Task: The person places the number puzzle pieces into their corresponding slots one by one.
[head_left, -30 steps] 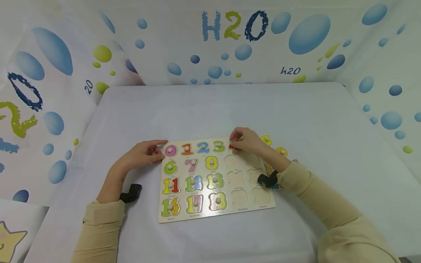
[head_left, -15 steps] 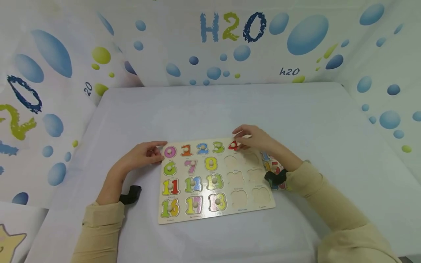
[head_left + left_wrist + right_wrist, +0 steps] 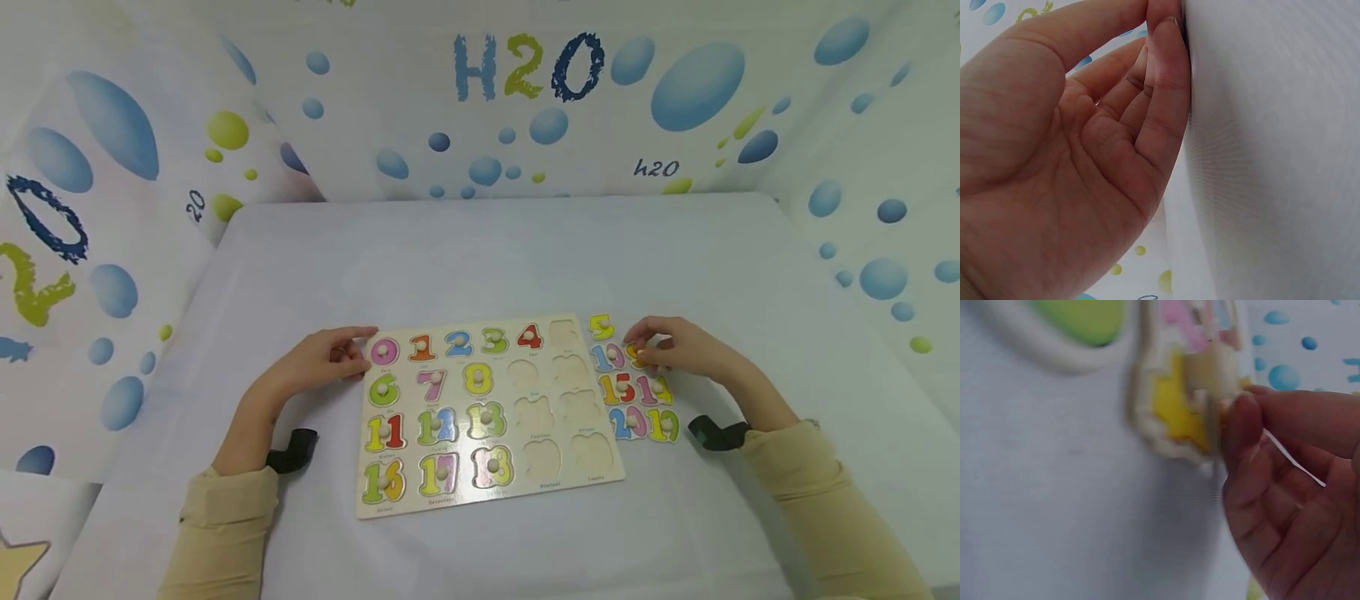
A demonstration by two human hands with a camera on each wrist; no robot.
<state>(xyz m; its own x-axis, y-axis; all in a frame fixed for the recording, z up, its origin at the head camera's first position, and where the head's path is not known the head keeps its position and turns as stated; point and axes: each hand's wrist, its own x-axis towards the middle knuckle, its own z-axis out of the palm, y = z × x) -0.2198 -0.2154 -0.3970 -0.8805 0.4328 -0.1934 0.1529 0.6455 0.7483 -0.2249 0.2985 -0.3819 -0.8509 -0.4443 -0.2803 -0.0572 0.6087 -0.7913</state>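
A wooden number puzzle board (image 3: 491, 498) lies on the white table, with coloured knobbed numbers in many of its recesses. My left hand (image 3: 318, 362) rests at its upper left corner, index finger stretched to the corner and thumb by the left edge. In the left wrist view the fingertips of my left hand (image 3: 1079, 131) are against the white cloth. Right of the board, my right hand (image 3: 678, 346) pinches the orange number 9 puzzle piece (image 3: 634, 357), partly hidden by the fingers. My right hand (image 3: 1297, 481) appears blurred beside loose pieces in the right wrist view.
Loose puzzle pieces lie beside the board: the yellow 5 (image 3: 601, 327), the 10 (image 3: 608, 357), the 15 (image 3: 618, 388), the 14 (image 3: 655, 390), the 20 (image 3: 627, 422) and the 19 (image 3: 663, 425). Recesses without pieces show on the board's right side. Printed cloth walls stand around the table.
My right hand has let go of the red 4, which now sits in its recess in the top row, and moved right to the loose pieces. My left hand stays at the board's corner.
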